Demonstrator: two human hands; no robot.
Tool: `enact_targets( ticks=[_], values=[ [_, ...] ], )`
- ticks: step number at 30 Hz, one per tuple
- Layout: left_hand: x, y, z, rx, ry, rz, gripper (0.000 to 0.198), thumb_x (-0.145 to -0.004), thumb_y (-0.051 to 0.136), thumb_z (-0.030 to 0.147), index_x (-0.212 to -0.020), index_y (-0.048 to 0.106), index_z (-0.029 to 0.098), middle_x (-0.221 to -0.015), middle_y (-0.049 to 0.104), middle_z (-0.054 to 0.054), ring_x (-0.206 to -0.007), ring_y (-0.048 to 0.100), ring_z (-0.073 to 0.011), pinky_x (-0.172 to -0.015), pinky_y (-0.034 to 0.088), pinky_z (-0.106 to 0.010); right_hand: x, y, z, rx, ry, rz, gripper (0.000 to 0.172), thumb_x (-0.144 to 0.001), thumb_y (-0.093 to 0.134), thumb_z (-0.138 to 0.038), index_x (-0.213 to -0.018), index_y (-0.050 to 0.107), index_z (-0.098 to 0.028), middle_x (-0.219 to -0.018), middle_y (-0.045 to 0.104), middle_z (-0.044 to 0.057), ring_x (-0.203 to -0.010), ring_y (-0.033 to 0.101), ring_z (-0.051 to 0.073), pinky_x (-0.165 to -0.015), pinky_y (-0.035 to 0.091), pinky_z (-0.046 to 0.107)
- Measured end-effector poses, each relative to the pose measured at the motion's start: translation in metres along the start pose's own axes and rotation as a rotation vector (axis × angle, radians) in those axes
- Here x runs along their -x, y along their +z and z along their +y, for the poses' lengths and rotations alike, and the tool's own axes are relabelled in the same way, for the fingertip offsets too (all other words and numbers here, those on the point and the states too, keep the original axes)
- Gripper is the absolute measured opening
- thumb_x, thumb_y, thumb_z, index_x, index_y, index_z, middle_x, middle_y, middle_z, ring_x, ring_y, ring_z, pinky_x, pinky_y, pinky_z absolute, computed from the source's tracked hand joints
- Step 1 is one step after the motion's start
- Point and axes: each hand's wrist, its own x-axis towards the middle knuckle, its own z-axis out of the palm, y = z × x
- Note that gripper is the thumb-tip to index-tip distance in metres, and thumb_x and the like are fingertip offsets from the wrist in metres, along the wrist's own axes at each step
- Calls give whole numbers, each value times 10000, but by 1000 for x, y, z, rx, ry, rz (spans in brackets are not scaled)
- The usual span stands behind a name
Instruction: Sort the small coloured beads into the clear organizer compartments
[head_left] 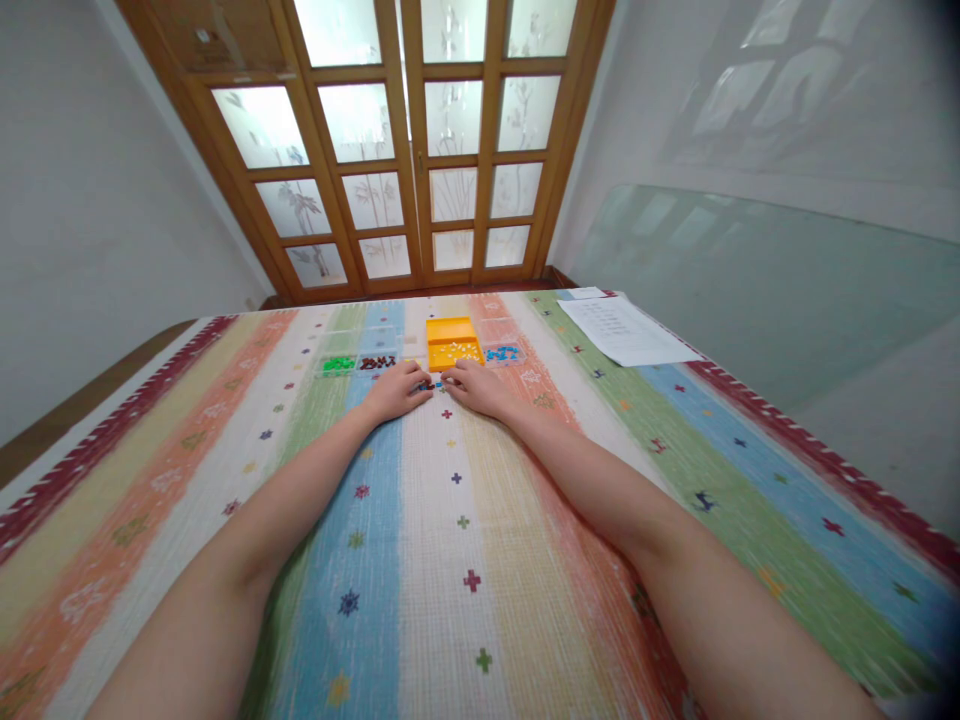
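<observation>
My left hand point(397, 391) rests on the striped tablecloth, its fingers curled and pinched towards the thumb. Facing it, my right hand point(475, 387) has its fingers bent together, the tips close to the left ones. Tiny dark and blue pieces point(427, 386) show between the fingertips; what each hand grips is too small to make out. Just beyond my right hand stands an open yellow box point(452, 328) with small white pieces point(459, 351) in it. Clear boxes flank it: blue pieces point(502, 354) on the right, dark red pieces point(377, 363) and green pieces point(339, 364) on the left.
Printed paper sheets point(622, 330) lie at the table's far right. The patterned tablecloth point(450, 540) covers the table. Behind its far edge are wooden doors point(416, 170) with frosted panes, and a glass sheet point(750, 290) leans at the right wall.
</observation>
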Motion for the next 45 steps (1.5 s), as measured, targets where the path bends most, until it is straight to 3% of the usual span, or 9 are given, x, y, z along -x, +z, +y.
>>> enact_targets(
  ticks=[4, 10, 16, 20, 25, 31, 36, 41, 45],
  values=[
    [-5, 3, 1, -8, -28, 1, 230, -988, 626, 392, -1120, 747, 248, -1107, 653, -81, -1055, 618, -245, -957, 492, -395, -1, 2, -6, -3, -17, -27, 234, -1044, 625, -294, -1237, 745, -240, -1091, 673, 79, -1025, 612, 213, -891, 428, 300],
    [-4, 1, -1, 49, -45, 13, 231, -980, 636, 394, -1087, 770, 238, -1080, 666, -83, -1039, 629, -243, -945, 502, -386, -3, 6, -9, -8, -6, -21, 131, -1011, 647, -228, -1062, 766, -208, -1051, 683, 75, -1005, 611, 211, -861, 425, 288],
    [5, -2, -5, 63, -50, 19, 266, -951, 664, 352, -1175, 761, 248, -1136, 681, -83, -1096, 624, -251, -997, 495, -395, -4, 5, -4, -17, 15, 26, 153, -1004, 607, -196, -1016, 759, -201, -1043, 709, 78, -985, 622, 208, -852, 430, 287],
    [7, -2, -7, 61, -70, 11, 227, -964, 626, 312, -1125, 774, 250, -1136, 696, -77, -1096, 627, -250, -1005, 491, -405, -6, -6, 13, -16, 194, 189, 169, -987, 582, -190, -1012, 749, -191, -1027, 732, 85, -944, 631, 219, -830, 429, 302],
    [8, -2, -10, 61, -86, 23, 234, -972, 589, 271, -1100, 782, 239, -1089, 699, -77, -1052, 635, -243, -984, 498, -398, -2, -22, 51, 6, 439, 436, 189, -968, 548, -204, -996, 734, -186, -984, 736, 83, -884, 627, 233, -784, 422, 314],
    [10, -5, -15, 64, -138, 71, 265, -998, 529, 272, -1076, 777, 220, -1061, 715, -81, -1022, 646, -238, -973, 500, -388, 4, -27, 74, 72, 556, 483, 218, -918, 567, -211, -1047, 738, -173, -967, 737, 103, -890, 620, 261, -818, 440, 349],
    [16, -15, -27, 58, -199, 49, 285, -934, 515, 205, -1042, 779, 208, -1000, 710, -77, -945, 656, -230, -935, 517, -380, 1, -23, 63, 59, 407, 440, 215, -941, 544, -185, -1028, 741, -173, -1038, 743, 101, -972, 634, 256, -895, 449, 356],
    [22, -30, -35, 200, -165, -83, 388, -780, 539, 130, -1072, 776, 228, -1024, 720, -54, -917, 662, -205, -879, 545, -349, -3, -17, 40, 24, 254, 285, 198, -958, 572, -162, -1039, 752, -171, -1072, 745, 94, -997, 643, 238, -916, 462, 341],
    [22, -40, -33, 302, -143, -153, 343, -775, 589, 194, -1066, 767, 237, -1075, 730, -59, -995, 664, -223, -902, 559, -366, -2, -13, 18, -17, 114, 147, 193, -988, 591, -163, -1086, 756, -178, -1111, 726, 99, -1056, 632, 231, -943, 459, 335]
  ],
)
